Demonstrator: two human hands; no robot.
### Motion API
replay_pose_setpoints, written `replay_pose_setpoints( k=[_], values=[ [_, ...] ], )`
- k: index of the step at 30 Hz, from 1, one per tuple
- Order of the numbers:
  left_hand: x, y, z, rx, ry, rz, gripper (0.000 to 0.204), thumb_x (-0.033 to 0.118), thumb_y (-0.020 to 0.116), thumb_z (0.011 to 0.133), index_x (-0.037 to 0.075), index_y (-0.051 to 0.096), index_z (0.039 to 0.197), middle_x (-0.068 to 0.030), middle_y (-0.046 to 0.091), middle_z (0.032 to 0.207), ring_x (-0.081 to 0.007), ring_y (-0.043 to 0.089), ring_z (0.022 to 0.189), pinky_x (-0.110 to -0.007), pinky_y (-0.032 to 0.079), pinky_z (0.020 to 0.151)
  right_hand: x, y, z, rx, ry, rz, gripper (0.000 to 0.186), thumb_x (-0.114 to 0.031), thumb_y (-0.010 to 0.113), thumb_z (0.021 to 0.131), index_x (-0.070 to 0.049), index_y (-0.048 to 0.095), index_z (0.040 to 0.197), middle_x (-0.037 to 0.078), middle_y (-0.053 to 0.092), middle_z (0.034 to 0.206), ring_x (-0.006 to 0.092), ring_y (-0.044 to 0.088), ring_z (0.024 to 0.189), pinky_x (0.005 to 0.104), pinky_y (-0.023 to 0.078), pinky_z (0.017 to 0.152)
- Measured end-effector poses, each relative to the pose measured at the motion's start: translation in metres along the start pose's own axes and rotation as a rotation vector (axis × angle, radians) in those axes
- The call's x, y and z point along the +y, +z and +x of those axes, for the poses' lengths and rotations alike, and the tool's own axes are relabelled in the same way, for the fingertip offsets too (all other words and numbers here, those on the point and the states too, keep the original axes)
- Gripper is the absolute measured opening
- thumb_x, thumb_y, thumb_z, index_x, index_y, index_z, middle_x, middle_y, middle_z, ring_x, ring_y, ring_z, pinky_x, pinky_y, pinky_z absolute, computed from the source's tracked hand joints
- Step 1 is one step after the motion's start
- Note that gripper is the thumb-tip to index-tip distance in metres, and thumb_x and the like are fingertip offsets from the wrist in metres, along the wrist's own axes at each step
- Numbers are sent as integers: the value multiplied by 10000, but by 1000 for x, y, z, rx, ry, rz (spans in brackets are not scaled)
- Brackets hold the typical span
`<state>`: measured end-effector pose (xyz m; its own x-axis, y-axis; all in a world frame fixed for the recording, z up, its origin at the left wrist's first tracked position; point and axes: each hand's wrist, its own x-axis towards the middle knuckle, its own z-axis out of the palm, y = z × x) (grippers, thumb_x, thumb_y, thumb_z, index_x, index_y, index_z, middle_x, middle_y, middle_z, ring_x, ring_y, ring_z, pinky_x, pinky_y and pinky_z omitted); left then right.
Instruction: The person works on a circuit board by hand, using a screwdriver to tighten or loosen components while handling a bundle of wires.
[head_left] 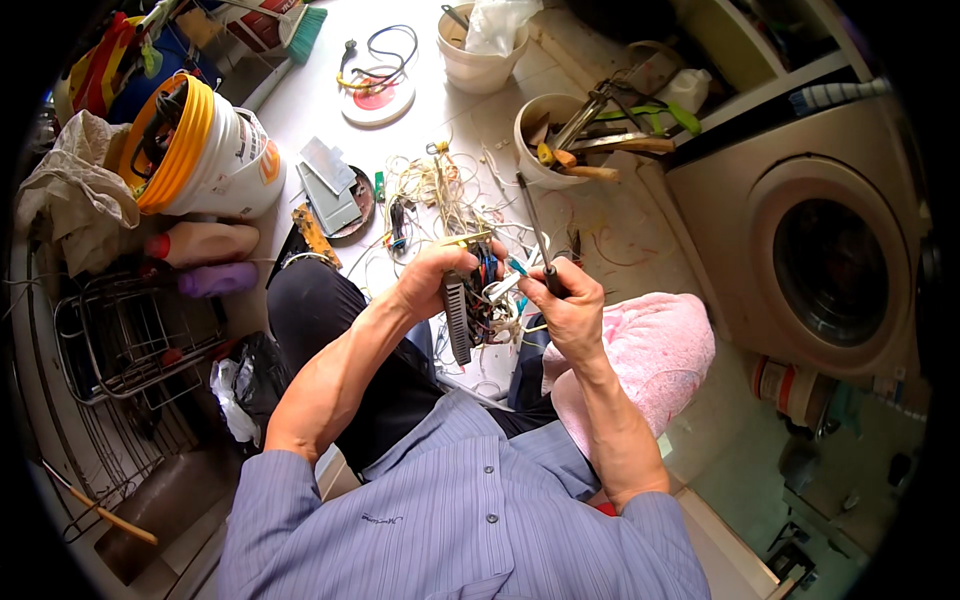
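My left hand (437, 279) is closed on an electrical assembly, a bundle of coloured wires (490, 312) with a yellowish edge at its top. A dark grey ribbed strip (457, 318) hangs below that hand's fingers. In my right hand (572, 312) is a screwdriver (541, 240), its dark handle in the fist and its long shaft pointing away from me. Close by the right fingertips are a white connector piece (503, 288) and a teal wire end (517, 267). The screwdriver's tip stands clear of the assembly. Beyond my hands, a heap of pale wires (430, 187) lies on the floor.
A tool bucket (540, 125) and a white bucket (470, 62) stand ahead. Metal plates (330, 187) lie left of the wires. A yellow-rimmed bucket (235, 160) is farther left; a washing machine (740, 200) stands right. A pink towel (655, 350) covers my right knee.
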<state>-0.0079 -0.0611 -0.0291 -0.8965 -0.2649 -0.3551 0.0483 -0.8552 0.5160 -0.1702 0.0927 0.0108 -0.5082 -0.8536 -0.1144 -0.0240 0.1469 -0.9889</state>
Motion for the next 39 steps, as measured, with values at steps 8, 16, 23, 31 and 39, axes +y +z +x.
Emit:
replay_pose_setpoints(
  k=[8, 16, 23, 31, 39],
  values=[
    [0, 2, 2, 10, -19, 38, 479, 190, 671, 853, -56, 590, 1256, -159, 719, 1090, -232, 708, 961, -387, 579, 902, 8, 9, 0, 57, -119, -118, 103, -29, 792, 825, -7, 692, 814, 26, 546, 685, 117, 500, 638, 295, 390, 584],
    [0, 1, 2, -13, -14, 48, 476, 186, 696, 855, -59, 597, 1251, -144, 716, 1087, -220, 702, 977, -372, 564, 923, 12, 13, 0, 47, -170, -198, 108, -54, 794, 825, -11, 695, 821, 47, 534, 662, 149, 502, 610, 320, 393, 573],
    [-4, -4, 3, -19, -9, 43, 483, 205, 671, 872, -75, 596, 1259, -157, 717, 1111, -234, 706, 984, -380, 564, 931, 10, 15, -1, 49, -95, -159, 90, -65, 785, 838, -11, 716, 857, 38, 542, 658, 120, 503, 609, 305, 392, 568],
    [-6, -4, 4, -3, -20, -28, 506, 196, 654, 864, -81, 592, 1282, -180, 724, 1141, -263, 721, 993, -397, 570, 938, 13, 15, 2, 71, 73, 81, 128, -107, 788, 886, 0, 720, 870, -29, 645, 719, 27, 515, 667, 230, 401, 586],
    [-7, -3, 5, 5, -15, -38, 512, 158, 649, 830, -76, 595, 1282, -204, 711, 1171, -271, 712, 1035, -401, 570, 951, -4, 13, 2, 77, 90, 110, 118, -111, 740, 930, 6, 733, 914, -7, 691, 772, 31, 573, 688, 208, 430, 606]
  ],
)
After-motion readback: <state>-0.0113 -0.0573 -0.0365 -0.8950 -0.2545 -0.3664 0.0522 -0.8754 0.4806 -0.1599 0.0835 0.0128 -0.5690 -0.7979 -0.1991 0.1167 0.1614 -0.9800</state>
